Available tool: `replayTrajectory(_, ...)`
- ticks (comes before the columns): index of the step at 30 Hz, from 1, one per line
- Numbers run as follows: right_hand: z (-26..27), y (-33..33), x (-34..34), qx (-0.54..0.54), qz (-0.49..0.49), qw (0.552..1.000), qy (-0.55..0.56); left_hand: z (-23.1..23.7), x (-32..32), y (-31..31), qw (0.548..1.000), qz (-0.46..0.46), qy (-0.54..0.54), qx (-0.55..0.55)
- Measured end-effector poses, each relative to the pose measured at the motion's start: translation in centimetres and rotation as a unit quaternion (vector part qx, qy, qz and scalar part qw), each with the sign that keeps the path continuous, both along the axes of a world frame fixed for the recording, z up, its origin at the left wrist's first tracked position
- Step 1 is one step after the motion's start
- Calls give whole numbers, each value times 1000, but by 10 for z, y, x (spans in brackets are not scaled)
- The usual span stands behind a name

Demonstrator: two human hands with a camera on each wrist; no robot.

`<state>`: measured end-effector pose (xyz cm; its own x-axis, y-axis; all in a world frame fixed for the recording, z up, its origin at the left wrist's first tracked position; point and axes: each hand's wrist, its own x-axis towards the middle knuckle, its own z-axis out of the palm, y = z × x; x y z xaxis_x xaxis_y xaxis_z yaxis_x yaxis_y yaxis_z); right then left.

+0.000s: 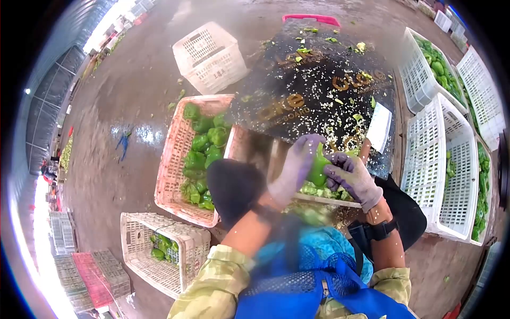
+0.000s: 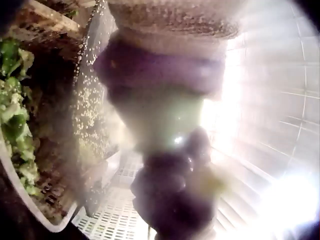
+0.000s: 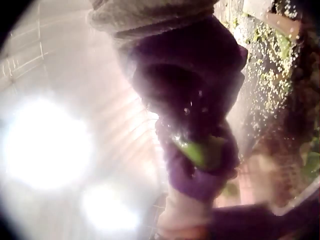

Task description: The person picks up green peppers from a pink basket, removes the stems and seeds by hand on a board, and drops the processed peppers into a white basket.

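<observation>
Both gloved hands hold one green pepper in front of the body, above a crate of green scraps. The left hand grips it from the left side, fingers around it. At its right side the right hand pinches it with curled fingers. In the left wrist view the pepper is blurred between the left hand and the right hand. The right wrist view shows part of the pepper between the purple-gloved fingers. A knife lies on the board's right edge.
A black board strewn with seeds stands ahead. A pink crate of green peppers is at the left, with a white crate below it. More white crates stand at the right, and an upturned crate lies beyond.
</observation>
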<state>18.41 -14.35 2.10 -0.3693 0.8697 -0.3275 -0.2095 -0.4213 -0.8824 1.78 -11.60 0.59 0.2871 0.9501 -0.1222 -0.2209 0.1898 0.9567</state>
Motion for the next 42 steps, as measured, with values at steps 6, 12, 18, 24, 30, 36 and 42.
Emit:
replayTrajectory(6, -20, -3, -9, 62, -76, 987, -129, -38, 14, 6, 987, 150, 22, -49)
replayTrajectory(12, -79, 1, -17, 255, -241, 851, -390, -31, 42, -8, 976, 200, -30, -85)
replayTrajectory(18, -104, -6, 38, 16, -182, 973, -140, -40, -15, 12, 863, 26, -435, -257)
replayTrajectory(24, -17, -10, -9, 117, -103, 977, -144, -6, 6, 2, 943, 98, -230, -221)
replayTrajectory(30, 8, -7, 9, -63, -194, 974, 98, -8, -12, 14, 920, -54, -279, -271)
replayTrajectory(36, -96, -7, 34, 10, -117, 989, 95, -40, 13, 15, 963, -54, -251, -78)
replayTrajectory(42, -26, 29, 192, -37, -106, 914, 390, 18, -30, 71, 948, -86, -202, -228)
